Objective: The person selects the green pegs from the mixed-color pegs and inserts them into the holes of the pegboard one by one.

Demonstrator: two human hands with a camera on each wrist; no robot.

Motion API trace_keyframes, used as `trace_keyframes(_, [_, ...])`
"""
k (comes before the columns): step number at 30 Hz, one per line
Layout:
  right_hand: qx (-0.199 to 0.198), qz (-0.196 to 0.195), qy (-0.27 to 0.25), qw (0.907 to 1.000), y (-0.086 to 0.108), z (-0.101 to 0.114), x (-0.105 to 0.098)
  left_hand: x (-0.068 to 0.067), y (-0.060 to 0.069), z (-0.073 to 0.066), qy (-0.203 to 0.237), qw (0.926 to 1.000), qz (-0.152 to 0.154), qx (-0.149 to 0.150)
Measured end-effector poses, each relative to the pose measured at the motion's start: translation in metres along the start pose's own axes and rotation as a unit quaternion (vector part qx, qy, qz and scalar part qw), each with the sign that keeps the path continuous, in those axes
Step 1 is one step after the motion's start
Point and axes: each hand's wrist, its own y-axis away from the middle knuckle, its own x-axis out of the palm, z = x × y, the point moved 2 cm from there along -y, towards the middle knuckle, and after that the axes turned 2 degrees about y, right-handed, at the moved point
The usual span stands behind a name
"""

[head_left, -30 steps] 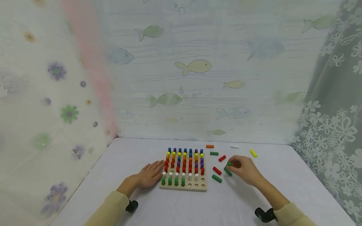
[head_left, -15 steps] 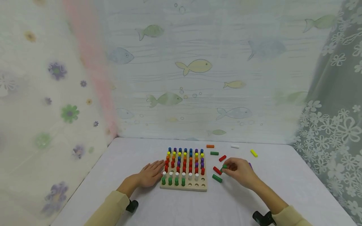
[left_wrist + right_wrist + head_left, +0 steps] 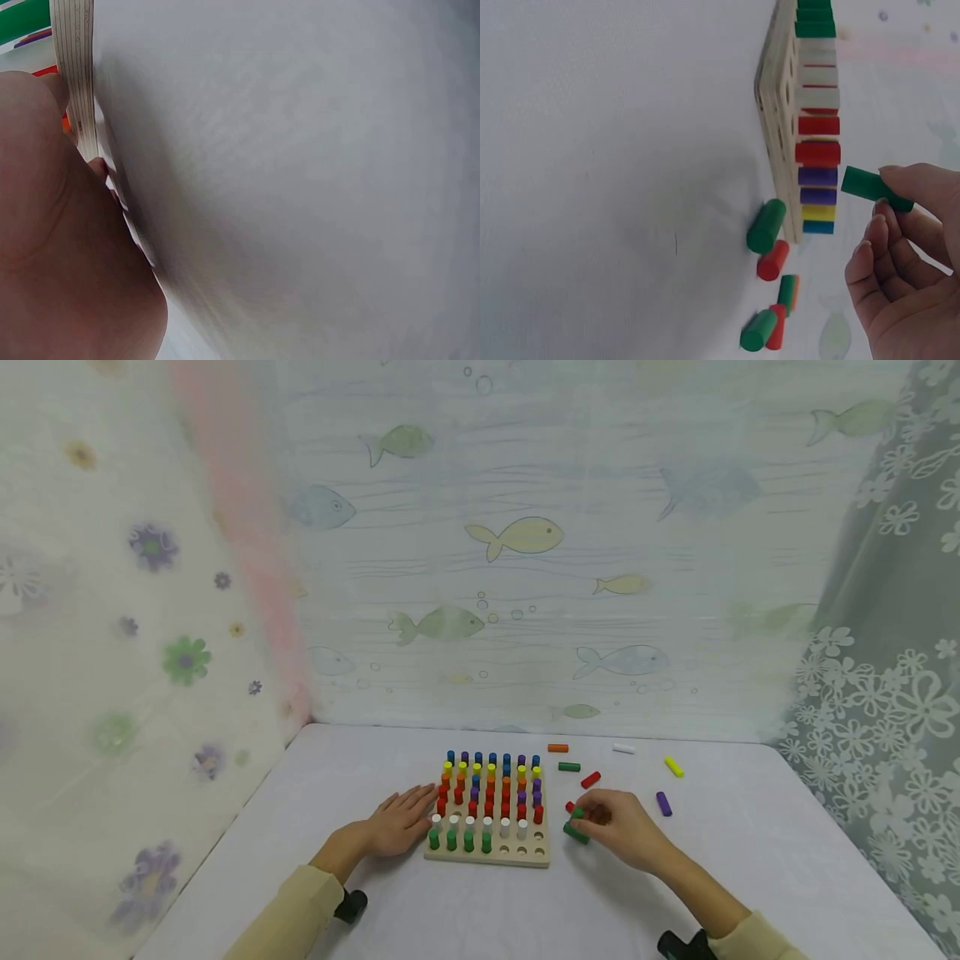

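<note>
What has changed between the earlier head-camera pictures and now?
The right hand moved to the person's left, toward the light wooden pegboard, pinching a green cylindrical peg; nothing was visibly let go. This uncovered a purple cylindrical peg. The left hand stayed at the board's left edge, and the upright coloured pegs look unchanged.

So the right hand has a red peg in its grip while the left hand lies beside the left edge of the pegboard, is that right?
Not quite, the colour is wrong: the right hand has a green peg in its grip, as the right wrist view shows. The left hand does lie beside the left edge of the pegboard.
</note>
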Motion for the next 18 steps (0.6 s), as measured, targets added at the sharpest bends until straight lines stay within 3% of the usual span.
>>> trace_keyframes(7, [-0.018, 0.014, -0.013, 0.9996, -0.002, 0.003, 0.007, -0.006, 0.006, -0.009, -0.003, 1.0, 0.005, 0.004])
trace_keyframes(18, [-0.025, 0.033, -0.028, 0.9987, -0.006, 0.01, 0.021, -0.004, 0.002, -0.005, 0.002, 0.9998, 0.017, -0.005])
